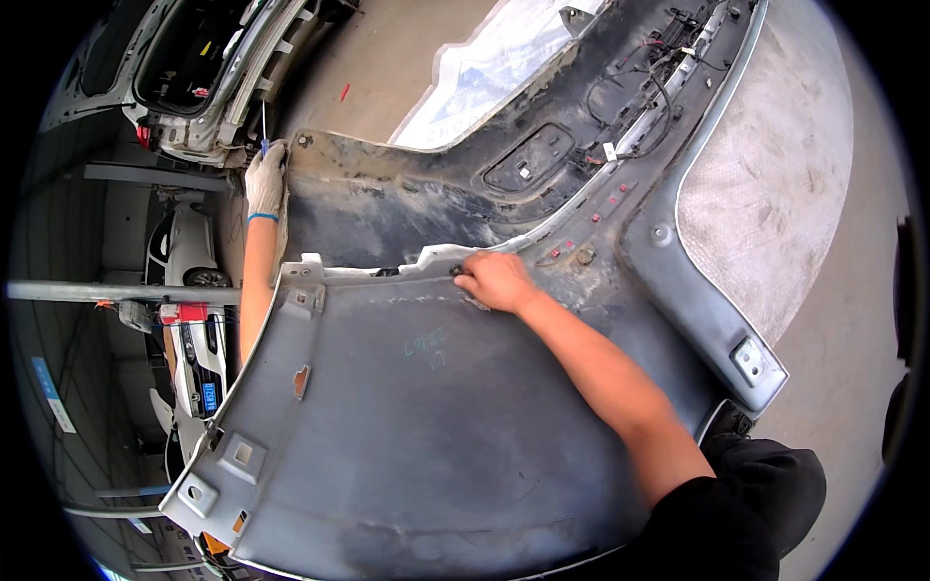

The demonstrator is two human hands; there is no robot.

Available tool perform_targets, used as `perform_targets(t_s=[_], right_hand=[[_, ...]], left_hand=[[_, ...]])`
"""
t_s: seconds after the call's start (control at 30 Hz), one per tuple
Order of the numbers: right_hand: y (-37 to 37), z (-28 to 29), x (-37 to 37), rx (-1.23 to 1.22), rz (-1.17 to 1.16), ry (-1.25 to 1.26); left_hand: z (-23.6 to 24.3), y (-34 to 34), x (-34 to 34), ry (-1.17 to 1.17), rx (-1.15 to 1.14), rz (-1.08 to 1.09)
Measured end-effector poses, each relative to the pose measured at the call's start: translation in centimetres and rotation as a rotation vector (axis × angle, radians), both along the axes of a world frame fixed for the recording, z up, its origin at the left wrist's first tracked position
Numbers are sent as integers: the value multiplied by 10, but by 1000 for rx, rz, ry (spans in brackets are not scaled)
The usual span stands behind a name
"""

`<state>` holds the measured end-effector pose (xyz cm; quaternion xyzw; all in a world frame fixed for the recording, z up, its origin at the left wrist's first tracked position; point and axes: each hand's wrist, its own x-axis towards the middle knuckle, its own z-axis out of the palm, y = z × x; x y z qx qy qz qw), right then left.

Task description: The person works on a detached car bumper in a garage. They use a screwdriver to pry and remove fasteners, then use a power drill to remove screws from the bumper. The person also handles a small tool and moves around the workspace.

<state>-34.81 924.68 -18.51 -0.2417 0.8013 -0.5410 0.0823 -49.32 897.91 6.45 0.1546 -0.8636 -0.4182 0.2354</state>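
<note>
A large dark grey car bumper cover [387, 416] lies before me, its inner side up. My right hand [496, 281] is bare and rests at its far edge. The fingers are closed there beside a small dark piece [456, 272]; what lies between them is hidden. My left hand [264, 184], in a white knit glove with a blue cuff band, is at the far left by the corner of a dirty dark section [368, 208]. It is closed around a screwdriver [264, 145] with a blue handle, the thin shaft pointing away from me.
Black wiring [664, 107] runs along the far right section. Bubble-wrap-like sheeting [765, 184] covers part of the right side, and a white plastic sheet [484, 73] lies beyond. A stripped car body [194, 107] stands far left, with a parked white car [189, 247] below it.
</note>
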Motion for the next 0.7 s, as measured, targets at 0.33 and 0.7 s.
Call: perform_targets(t_s=[0.33, 0.7], right_hand=[[5, -16, -39, -191, 128, 217], [6, -22, -39, -170, 205, 196]], left_hand=[[-2, -19, -7, -59, -17, -4], [-3, -23, 1, -29, -54, -22]])
